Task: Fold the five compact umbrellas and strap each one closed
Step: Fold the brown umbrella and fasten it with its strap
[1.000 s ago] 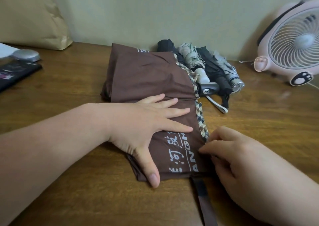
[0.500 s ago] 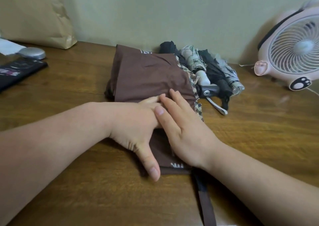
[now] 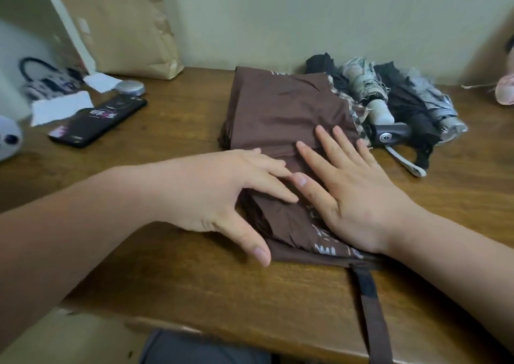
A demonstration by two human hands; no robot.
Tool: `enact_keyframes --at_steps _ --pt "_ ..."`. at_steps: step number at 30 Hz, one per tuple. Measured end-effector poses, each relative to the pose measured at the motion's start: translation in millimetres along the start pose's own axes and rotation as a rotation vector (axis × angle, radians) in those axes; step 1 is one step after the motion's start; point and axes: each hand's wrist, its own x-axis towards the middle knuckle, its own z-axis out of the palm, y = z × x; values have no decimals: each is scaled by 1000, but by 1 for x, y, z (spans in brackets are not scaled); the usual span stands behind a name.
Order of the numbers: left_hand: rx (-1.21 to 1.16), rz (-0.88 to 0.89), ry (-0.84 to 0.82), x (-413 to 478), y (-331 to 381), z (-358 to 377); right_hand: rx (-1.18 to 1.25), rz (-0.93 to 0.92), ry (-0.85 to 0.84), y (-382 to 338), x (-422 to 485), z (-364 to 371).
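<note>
A brown umbrella (image 3: 281, 107) with white lettering and a checked trim lies flattened on the wooden table (image 3: 178, 288). My left hand (image 3: 222, 188) rests on its near left part, fingers spread, thumb at the fabric's near edge. My right hand (image 3: 347, 185) lies flat, palm down, on the fabric beside it. The brown closing strap (image 3: 372, 311) runs from the near edge over the table's front. Behind, at the right, several folded umbrellas (image 3: 395, 105) lie in a bunch: a pale patterned one, black ones and a grey one.
A black phone (image 3: 98, 121), white paper scraps (image 3: 61, 107) and a silver oval object (image 3: 130, 87) lie at the left. A brown paper bag (image 3: 128, 24) leans on the wall. A bit of a pink fan (image 3: 506, 91) shows at the right edge.
My right hand has moved from the right trim onto the brown fabric and now lies flat, farther up. The view has swung left, so the fan is almost out of sight.
</note>
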Motion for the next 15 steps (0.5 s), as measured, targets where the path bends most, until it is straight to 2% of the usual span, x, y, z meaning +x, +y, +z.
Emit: enact_keyframes --at_steps 2,4,5,7,11,15 --pt "-42 -224 359 -16 17 2 -5 2 -3 -1 0 1" --pt "-237 -520 608 -30 35 10 -4 8 -8 -1 0 1" --pt "-383 -630 631 -33 44 16 -3 9 -9 -2 1 1" --pt "-609 -750 567 -28 56 29 -3 8 -6 -2 1 1" --pt "-643 -805 518 -9 60 46 -7 4 0 -3 1 3" --pt "-690 -785 476 -4 64 46 -14 0 6 -2 1 3"
